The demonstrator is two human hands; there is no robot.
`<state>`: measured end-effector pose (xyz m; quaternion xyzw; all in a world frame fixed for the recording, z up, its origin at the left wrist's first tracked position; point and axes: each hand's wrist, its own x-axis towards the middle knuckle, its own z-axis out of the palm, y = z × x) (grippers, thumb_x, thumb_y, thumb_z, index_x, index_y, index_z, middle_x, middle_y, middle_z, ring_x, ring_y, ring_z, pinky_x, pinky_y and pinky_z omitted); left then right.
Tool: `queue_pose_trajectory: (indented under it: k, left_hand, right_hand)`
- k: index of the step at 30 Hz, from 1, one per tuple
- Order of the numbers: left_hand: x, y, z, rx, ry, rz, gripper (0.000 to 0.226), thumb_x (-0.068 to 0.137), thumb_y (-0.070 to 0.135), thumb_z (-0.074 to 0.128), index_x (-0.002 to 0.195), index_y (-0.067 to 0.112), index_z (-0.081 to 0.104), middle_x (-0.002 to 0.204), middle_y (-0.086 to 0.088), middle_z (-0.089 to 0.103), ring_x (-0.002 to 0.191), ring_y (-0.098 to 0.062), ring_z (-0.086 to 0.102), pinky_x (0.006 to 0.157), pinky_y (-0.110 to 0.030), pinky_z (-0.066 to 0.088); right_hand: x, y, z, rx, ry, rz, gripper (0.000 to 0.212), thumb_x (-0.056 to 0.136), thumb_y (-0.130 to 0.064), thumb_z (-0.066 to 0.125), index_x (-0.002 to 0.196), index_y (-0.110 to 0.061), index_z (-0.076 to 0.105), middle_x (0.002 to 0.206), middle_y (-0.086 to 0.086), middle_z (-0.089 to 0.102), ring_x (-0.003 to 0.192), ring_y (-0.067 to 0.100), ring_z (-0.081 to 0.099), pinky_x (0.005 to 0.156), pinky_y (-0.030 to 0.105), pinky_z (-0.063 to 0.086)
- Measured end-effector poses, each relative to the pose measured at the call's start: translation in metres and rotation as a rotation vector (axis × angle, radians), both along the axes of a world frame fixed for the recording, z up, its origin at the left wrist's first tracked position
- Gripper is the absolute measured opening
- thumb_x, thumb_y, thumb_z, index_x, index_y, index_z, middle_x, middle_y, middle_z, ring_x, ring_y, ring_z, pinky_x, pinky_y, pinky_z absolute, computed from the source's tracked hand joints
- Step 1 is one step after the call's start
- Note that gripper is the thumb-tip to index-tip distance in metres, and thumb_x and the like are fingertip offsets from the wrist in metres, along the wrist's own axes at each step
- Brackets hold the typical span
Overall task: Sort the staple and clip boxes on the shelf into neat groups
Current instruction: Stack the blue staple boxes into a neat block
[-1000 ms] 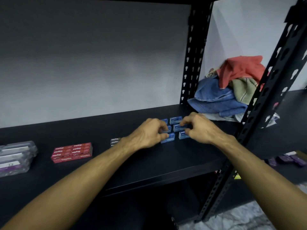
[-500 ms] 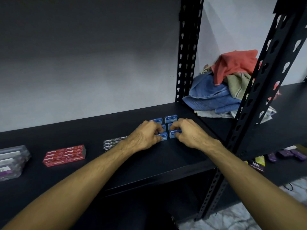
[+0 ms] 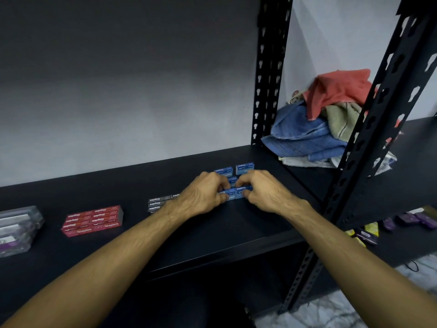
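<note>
The small blue cardboard staple boxes sit at about one o'clock from me on the black metal shelf, in two short columns running back toward the wall. My left hand and right hand are curled in from either side, fingertips pinched on the nearest pair of boxes, which touch. A second ago my hands were wider apart with gaps showing between the boxes; now the front row is squeezed together, so I judge this blue group nearly squared. At nine o'clock of my left wrist lies the grey stack of staple boxes, then the red block of staple boxes, then the clear plastic clip boxes at the far left. Bare shelf lies in front of my hands; the black perforated upright post stands close at three o'clock, with a heap of folded cloths behind it.
</note>
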<state>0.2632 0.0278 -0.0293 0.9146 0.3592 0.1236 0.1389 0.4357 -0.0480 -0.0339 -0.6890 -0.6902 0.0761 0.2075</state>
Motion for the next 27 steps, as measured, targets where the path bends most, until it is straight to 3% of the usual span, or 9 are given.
queue_pose_trajectory:
  k: [6, 11, 17, 21, 27]
  left_hand:
    - [0.0, 0.0, 0.0, 0.001, 0.001, -0.008, 0.02, 0.088, 0.027, 0.07, 0.107, 0.022, 0.07, 0.094, 0.004, 0.069, 0.082, -0.013, 0.065, 0.079, -0.035, 0.057]
    - [-0.007, 0.005, 0.013, 0.02, 0.021, -0.034, 0.024, 0.088, 0.044, 0.066, 0.104, 0.027, 0.069, 0.091, 0.011, 0.067, 0.082, -0.008, 0.063, 0.075, -0.031, 0.053]
    - [-0.007, 0.023, 0.026, 0.027, -0.096, 0.005, 0.022, 0.096, 0.033, 0.058, 0.11, 0.022, 0.071, 0.106, 0.006, 0.071, 0.097, -0.01, 0.064, 0.089, -0.031, 0.052]
    - [0.007, 0.029, 0.022, -0.07, -0.147, -0.031, 0.019, 0.096, 0.027, 0.061, 0.109, 0.02, 0.073, 0.106, 0.008, 0.073, 0.097, -0.005, 0.064, 0.091, -0.026, 0.051]
    - [0.022, 0.03, 0.011, -0.147, -0.095, -0.044, 0.017, 0.093, 0.028, 0.065, 0.105, 0.02, 0.073, 0.101, 0.006, 0.073, 0.092, -0.006, 0.066, 0.085, -0.025, 0.053]
  right_hand:
    - [0.0, 0.0, -0.001, 0.002, -0.007, -0.001, 0.025, 0.089, -0.013, 0.063, 0.111, -0.023, 0.069, 0.108, -0.004, 0.065, 0.087, 0.009, 0.057, 0.071, 0.023, 0.043]
    - [0.001, -0.002, 0.007, 0.048, -0.006, -0.039, 0.027, 0.085, -0.023, 0.067, 0.112, -0.023, 0.067, 0.108, -0.004, 0.06, 0.092, 0.012, 0.059, 0.076, 0.028, 0.05]
    - [0.017, 0.007, 0.027, 0.208, 0.003, -0.177, 0.025, 0.094, -0.011, 0.052, 0.111, -0.013, 0.069, 0.11, 0.006, 0.061, 0.096, 0.021, 0.061, 0.081, 0.03, 0.048]
    - [0.018, 0.019, 0.025, 0.117, 0.017, -0.224, 0.028, 0.096, -0.009, 0.049, 0.113, -0.012, 0.071, 0.118, 0.007, 0.063, 0.108, 0.022, 0.06, 0.089, 0.028, 0.045]
    - [0.021, 0.026, 0.012, -0.01, 0.077, -0.221, 0.03, 0.096, -0.009, 0.048, 0.114, -0.016, 0.071, 0.122, 0.004, 0.066, 0.108, 0.019, 0.062, 0.089, 0.024, 0.047]
